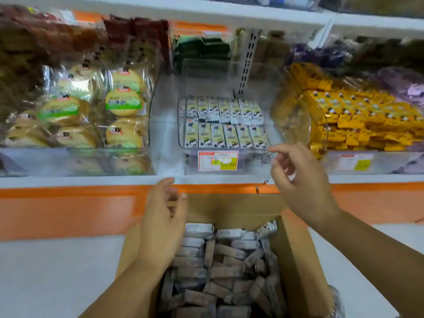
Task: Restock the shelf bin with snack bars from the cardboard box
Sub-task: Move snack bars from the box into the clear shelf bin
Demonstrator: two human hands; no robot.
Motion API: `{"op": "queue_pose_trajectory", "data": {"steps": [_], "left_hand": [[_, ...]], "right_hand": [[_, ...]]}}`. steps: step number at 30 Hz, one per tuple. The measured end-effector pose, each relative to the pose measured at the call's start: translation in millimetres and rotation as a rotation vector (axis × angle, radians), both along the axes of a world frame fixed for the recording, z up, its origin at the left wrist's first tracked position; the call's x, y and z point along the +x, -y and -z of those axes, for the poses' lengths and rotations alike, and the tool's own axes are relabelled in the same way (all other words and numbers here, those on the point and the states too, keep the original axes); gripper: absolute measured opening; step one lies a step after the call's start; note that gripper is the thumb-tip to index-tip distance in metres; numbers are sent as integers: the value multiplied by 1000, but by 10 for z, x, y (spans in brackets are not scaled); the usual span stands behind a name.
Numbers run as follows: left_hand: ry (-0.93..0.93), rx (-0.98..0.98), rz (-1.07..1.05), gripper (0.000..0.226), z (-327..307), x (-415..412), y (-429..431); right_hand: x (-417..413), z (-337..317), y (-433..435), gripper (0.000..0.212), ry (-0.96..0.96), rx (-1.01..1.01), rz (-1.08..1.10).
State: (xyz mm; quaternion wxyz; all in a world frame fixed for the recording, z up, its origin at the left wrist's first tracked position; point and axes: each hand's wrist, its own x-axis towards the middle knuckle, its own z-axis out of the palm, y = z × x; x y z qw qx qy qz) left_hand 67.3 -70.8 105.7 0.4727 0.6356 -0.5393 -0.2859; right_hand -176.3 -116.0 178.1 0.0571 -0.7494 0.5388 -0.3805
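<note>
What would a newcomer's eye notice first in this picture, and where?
At bottom centre, an open cardboard box heaped with snack bars, the empty left hand over it. The empty right hand is raised before the clear shelf bin, mid-shelf, which holds two rows of bars; yellow packets fill the bin to its right.

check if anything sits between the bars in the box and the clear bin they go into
Nothing visible does. The cardboard box is open, its snack bars bare, and the left hand and right hand hold nothing. Only the clear bin has its own front wall to lift over.
</note>
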Motion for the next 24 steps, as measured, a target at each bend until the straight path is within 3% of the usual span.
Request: {"op": "queue_pose_trajectory", "data": {"steps": [4, 6, 9, 14, 16, 18, 20, 24], "left_hand": [[308, 300, 384, 35, 719, -68, -405], [391, 494, 532, 39, 1026, -96, -538], [427, 685, 672, 45, 1445, -148, -655], [456, 782, 609, 39, 1824, -249, -651], [514, 707, 626, 28, 1907, -296, -577], [581, 644, 619, 37, 1987, -349, -487], [603, 602, 609, 49, 2082, -420, -391], [618, 574, 705, 47, 2253, -636, -201]], "right_hand": [[-152, 1010, -464, 33, -149, 514, -40], [-245, 1567, -696, 38, -207, 789, -47], [-355, 2226, -942, 50, -376, 998, -108], [-448, 2641, -942, 69, -348, 1029, 73], [-478, 2743, -889, 78, -264, 1073, 152], [-484, 2846, -865, 82, -195, 1120, 176], [-460, 2926, -853, 81, -258, 1117, 185], [-382, 3004, -762, 76, -334, 1031, 174]]}}
